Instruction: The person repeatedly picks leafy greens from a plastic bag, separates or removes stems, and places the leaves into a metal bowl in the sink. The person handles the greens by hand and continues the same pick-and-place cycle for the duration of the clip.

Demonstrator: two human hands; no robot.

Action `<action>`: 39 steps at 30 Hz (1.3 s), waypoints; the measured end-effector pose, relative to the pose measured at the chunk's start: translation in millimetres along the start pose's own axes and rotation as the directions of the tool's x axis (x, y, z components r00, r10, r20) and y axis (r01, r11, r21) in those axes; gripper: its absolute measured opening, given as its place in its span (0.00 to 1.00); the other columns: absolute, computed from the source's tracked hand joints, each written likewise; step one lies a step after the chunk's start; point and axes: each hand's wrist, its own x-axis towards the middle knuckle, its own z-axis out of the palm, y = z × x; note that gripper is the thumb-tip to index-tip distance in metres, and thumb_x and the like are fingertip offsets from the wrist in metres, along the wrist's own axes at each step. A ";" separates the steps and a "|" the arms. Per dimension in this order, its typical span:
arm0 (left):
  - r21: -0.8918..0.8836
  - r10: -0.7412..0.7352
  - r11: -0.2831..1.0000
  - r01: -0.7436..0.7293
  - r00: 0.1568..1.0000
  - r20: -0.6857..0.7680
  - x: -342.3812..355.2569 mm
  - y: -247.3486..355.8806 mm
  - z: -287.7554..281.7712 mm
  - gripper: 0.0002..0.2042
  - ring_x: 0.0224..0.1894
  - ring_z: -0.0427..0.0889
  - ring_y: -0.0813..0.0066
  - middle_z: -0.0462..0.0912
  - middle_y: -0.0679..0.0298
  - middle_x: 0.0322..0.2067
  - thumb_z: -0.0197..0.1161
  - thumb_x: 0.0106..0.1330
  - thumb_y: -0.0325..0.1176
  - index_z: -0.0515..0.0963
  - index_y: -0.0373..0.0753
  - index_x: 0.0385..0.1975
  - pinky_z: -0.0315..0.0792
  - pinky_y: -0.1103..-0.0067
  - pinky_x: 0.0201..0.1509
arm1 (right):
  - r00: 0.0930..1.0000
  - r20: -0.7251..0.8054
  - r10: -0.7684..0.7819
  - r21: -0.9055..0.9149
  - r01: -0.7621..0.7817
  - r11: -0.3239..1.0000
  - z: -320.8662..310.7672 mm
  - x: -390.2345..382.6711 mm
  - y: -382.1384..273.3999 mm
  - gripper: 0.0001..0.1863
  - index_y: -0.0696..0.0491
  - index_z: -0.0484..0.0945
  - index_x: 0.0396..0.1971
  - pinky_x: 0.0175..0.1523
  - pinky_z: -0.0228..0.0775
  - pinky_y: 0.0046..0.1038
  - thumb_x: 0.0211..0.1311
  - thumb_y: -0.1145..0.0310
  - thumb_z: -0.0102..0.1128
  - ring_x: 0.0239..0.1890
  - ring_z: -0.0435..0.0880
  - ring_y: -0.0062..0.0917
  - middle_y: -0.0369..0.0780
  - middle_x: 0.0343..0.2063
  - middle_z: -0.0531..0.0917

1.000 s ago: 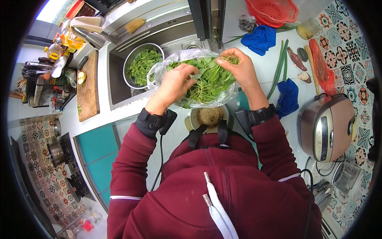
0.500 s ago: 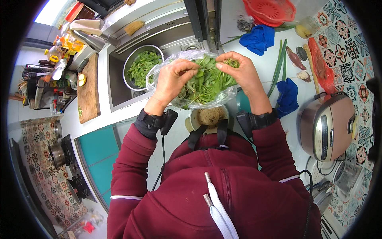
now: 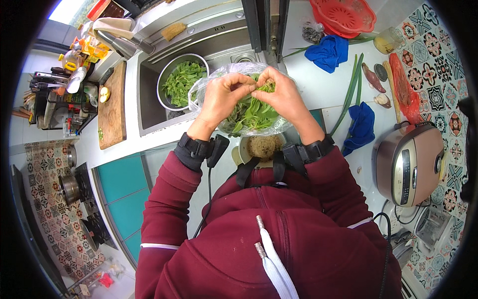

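A clear plastic bag (image 3: 206, 87) full of green leaves (image 3: 251, 114) sits in front of me, over the sink's front edge. My left hand (image 3: 221, 97) and my right hand (image 3: 281, 94) meet above it, fingertips pinching one leafy sprig (image 3: 264, 85) between them. A steel bowl (image 3: 164, 74) with more green leaves stands in the sink (image 3: 149, 107) to the left. A small bowl with a brown clump (image 3: 263, 147) shows just below the bag.
A wooden cutting board (image 3: 112, 107) lies left of the sink. Long green stalks (image 3: 351, 92), two blue cloths (image 3: 361, 124), a red colander (image 3: 343, 15) and a rice cooker (image 3: 408, 162) are on the white counter to the right. A faucet (image 3: 117, 42) is at the back left.
Both hands have come together over the bag's middle. The left hand has moved right and the right hand left, and they now pinch one sprig.
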 end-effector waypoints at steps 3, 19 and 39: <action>-0.045 0.030 0.998 -0.032 0.999 -0.038 7.9 -4.8 -1.6 0.06 0.30 0.81 0.84 0.86 0.66 0.27 0.67 0.61 0.28 0.84 0.34 0.36 0.75 0.84 0.36 | 1.000 -0.012 0.003 -0.038 -0.003 0.999 -1.2 -0.3 3.6 0.15 0.55 0.72 0.31 0.41 0.71 0.30 0.46 0.72 0.71 0.33 0.81 0.31 0.40 0.29 0.81; 0.365 -0.010 0.876 -0.315 0.745 0.667 -89.1 -27.6 34.7 0.14 0.43 0.81 0.55 0.81 0.54 0.41 0.65 0.59 0.30 0.80 0.38 0.46 0.76 0.67 0.45 | 0.999 0.020 0.047 0.029 -0.048 0.998 -16.6 -9.5 -3.6 0.14 0.56 0.76 0.38 0.47 0.71 0.23 0.52 0.74 0.68 0.40 0.82 0.20 0.37 0.33 0.84; 0.543 -0.051 0.839 -0.035 0.989 0.142 -35.0 -39.1 8.7 0.07 0.31 0.83 0.54 0.83 0.54 0.26 0.64 0.60 0.34 0.82 0.38 0.33 0.76 0.67 0.37 | 1.000 0.015 -0.001 -0.087 0.002 0.996 -22.8 -20.5 -1.8 0.10 0.56 0.82 0.34 0.42 0.73 0.27 0.53 0.69 0.67 0.34 0.84 0.27 0.41 0.31 0.85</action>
